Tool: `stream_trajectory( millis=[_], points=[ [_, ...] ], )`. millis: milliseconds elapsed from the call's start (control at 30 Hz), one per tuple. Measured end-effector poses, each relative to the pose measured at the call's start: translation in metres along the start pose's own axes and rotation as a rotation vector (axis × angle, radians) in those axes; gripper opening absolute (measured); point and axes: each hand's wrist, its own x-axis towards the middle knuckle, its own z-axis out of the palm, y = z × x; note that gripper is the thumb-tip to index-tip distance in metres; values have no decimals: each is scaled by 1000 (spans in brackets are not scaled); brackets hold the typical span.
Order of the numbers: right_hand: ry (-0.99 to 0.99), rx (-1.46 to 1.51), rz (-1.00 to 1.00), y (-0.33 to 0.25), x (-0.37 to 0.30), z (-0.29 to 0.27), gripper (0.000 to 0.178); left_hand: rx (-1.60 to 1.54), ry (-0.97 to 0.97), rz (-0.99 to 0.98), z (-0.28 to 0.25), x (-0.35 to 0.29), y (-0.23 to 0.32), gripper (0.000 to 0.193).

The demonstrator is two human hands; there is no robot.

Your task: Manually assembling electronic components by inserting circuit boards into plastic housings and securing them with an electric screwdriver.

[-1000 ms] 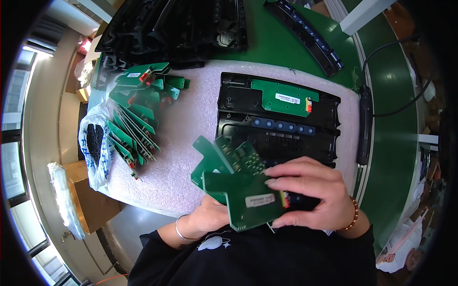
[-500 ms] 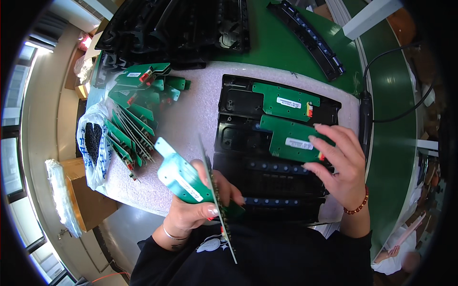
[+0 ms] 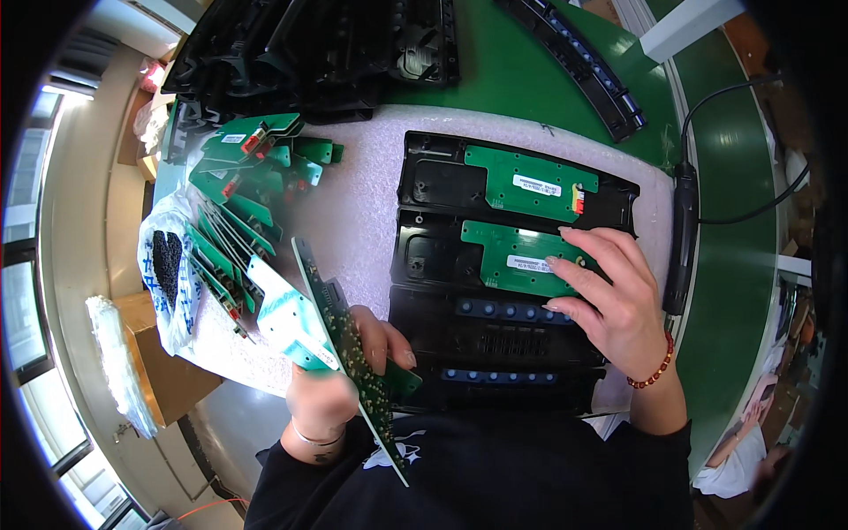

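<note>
In my left hand (image 3: 322, 402) is a small bunch of green circuit boards. One circuit board (image 3: 340, 344) stands edge-on with its solder side showing, and a glossy one (image 3: 287, 309) lies behind it. My right hand (image 3: 609, 296) spans the right end of another circuit board (image 3: 505, 254), thumb by its lower edge and fingertips on its label and upper edge. That board lies in the second black plastic housing (image 3: 424, 238). Above it, the top housing (image 3: 433, 172) holds a circuit board (image 3: 495, 172) with a white label and a red-and-yellow connector.
More black housings (image 3: 495, 340) with blue buttons lie nearest me. Loose circuit boards (image 3: 256, 194) pile up at left, beside a plastic bag (image 3: 168, 309) of black bits. Black housings (image 3: 309, 53) are stacked at the back. A corded black tool (image 3: 683, 238) lies at right.
My right hand and the board under it have shifted left within the second housing. My left hand has moved left and tilted its boards, turning the solder side more into view.
</note>
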Motion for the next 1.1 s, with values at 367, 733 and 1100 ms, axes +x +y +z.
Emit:
stream_trajectory(
  millis=[367,733,1100],
  points=[
    [99,44,-21,11,-7,1,33,-21,7,-18,3,10,2,27],
    [91,-16,-18,20,-9,2,27,-46,-11,-4,9,20,-4,23],
    [83,-16,-15,21,-9,2,27,-40,10,1,8,22,-4,24]
  ],
)
